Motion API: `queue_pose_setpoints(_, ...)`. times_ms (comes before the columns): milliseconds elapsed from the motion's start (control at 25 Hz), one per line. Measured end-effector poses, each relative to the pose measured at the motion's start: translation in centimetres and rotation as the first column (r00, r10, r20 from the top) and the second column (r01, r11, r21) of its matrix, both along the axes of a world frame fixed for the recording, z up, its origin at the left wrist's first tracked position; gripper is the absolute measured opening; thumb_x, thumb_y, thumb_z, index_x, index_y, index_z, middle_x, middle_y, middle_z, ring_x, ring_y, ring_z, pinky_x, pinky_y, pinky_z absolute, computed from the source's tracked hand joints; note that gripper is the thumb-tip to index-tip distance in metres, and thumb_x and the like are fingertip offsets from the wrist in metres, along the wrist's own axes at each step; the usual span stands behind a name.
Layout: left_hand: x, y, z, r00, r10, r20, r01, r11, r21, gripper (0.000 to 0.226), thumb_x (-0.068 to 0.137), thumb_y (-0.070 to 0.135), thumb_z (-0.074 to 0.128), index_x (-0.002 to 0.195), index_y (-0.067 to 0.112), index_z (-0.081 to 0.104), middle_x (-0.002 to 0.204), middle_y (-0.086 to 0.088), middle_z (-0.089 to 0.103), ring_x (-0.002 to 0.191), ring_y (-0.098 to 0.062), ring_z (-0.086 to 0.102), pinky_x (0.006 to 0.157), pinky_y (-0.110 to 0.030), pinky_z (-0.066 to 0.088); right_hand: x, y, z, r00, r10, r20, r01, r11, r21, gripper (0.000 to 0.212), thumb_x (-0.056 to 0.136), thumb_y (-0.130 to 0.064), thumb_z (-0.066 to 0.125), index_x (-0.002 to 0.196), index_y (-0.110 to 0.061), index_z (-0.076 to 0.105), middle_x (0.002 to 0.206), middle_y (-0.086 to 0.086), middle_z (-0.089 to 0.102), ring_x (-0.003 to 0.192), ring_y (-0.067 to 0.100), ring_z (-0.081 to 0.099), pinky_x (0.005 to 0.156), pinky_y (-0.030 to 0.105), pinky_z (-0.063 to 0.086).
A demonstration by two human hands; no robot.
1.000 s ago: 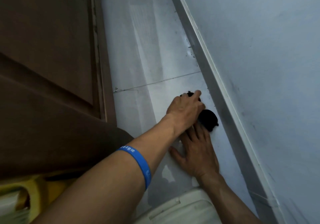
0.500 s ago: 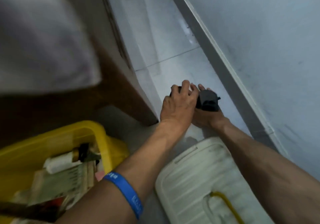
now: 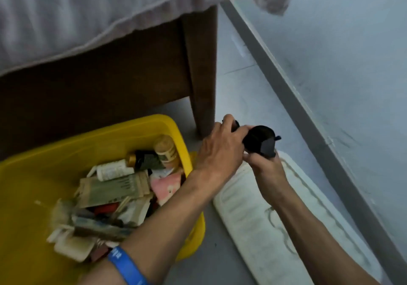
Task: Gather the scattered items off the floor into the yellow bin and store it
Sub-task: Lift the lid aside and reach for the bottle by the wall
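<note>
Fingers of both hands are curled around a small black object (image 3: pixel 261 141), held in the air just to the right of a yellow bin (image 3: pixel 154 128). Its exact nature is hard to tell; it looks rounded, with a small stub sticking out on its right side. Seen from a head-worn camera looking down, the left hand (image 3: pixel 222 150) covers the object's left end from above, its fingers wrapped over a dark part that pokes out between them. The right hand (image 3: pixel 267 166) grips the object from below, fingers closed around its underside. The left forearm, which wears a blue wristband (image 3: pixel 126 267), crosses over the bin's right corner.

Resting on the grey floor (image 3: pixel 240 93) at lower left, the bin is filled with a jumble of items: a white bottle (image 3: pixel 114 170), a jar with a tan lid (image 3: pixel 166 149), a pink packet (image 3: pixel 166 186), flat paper packets and other small things too blurred to name.

Beneath the hands, a white lid (image 3: pixel 264 229) lies flat on the floor, just beside the bin, running toward the lower right. Behind the bin stands dark brown wooden furniture, with one leg (image 3: pixel 202 75) reaching the floor near the left hand. A grey cloth (image 3: pixel 88 16) hangs over its top. On the right, a pale wall (image 3: pixel 352 64) meets the floor along a grey baseboard (image 3: pixel 308 126).
</note>
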State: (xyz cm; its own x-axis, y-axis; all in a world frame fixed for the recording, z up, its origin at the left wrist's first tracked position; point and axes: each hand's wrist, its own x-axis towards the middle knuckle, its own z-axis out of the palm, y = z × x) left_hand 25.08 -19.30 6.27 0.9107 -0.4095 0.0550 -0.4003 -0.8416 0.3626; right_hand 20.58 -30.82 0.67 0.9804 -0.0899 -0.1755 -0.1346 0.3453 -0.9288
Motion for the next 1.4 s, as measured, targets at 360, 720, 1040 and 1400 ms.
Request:
queue_pose_setpoints(360,-5.6,15.0,6.7,0.950,0.234,0.208,-0.164,0.937,-0.307,0.032,0.082,0.024,0.064,0.112,0.021,0.053,0.109,-0.005,0.052,0.096,-0.027,0.053,0.067,-0.045,0.051,-1.9,13.9,10.0,0.990,-0.144,-0.006,0.144,0.989,0.018,0.013,0.085,-0.015,0.070,0.098,-0.014,0.074,0.095,0.009,0.075,0.090,0.025,0.070,0.083,0.044,0.057)
queue_pose_setpoints(720,-8.6,25.4,1.8,0.934,0.338,-0.119,-0.327,0.939,0.107,0.075,0.080,0.042,0.065,0.143,0.032,0.027,0.149,-0.004,0.035,0.135,-0.031,0.033,0.106,-0.052,0.031,-3.5,21.1,7.5,0.951,0.222,-0.216,-0.283,0.907,-0.313,0.029,0.088,-0.017,0.071,0.111,-0.034,0.069,0.109,-0.014,0.071,0.106,0.009,0.066,0.090,0.031,0.055)
queue_pose_setpoints(1040,-9.8,16.6,1.7,0.970,0.239,0.043,-0.240,0.970,0.030,0.070,0.094,0.053,0.034,0.153,0.035,0.000,0.164,-0.004,0.009,0.149,-0.031,0.005,0.116,-0.058,0.001,-8.1,12.7,6.5,0.971,-0.110,0.213,0.224,0.737,-0.637,0.030,0.091,-0.015,0.061,0.116,-0.030,0.066,0.110,-0.020,0.067,0.101,-0.002,0.064,0.077,0.009,0.050)
queue_pose_setpoints(1400,-10.7,11.2,-1.2,0.987,0.117,-0.108,-0.116,0.993,0.012,0.065,0.089,0.066,0.020,0.150,0.045,0.008,0.164,0.007,-0.007,0.150,-0.022,-0.008,0.117,-0.057,-0.008,-18.3,4.8,-7.5,0.883,-0.071,-0.464,-0.469,-0.072,-0.880,0.046,0.083,-0.046,0.061,0.118,-0.017,0.054,0.121,0.007,0.052,0.102,0.031,0.052,0.076,0.040,0.044)
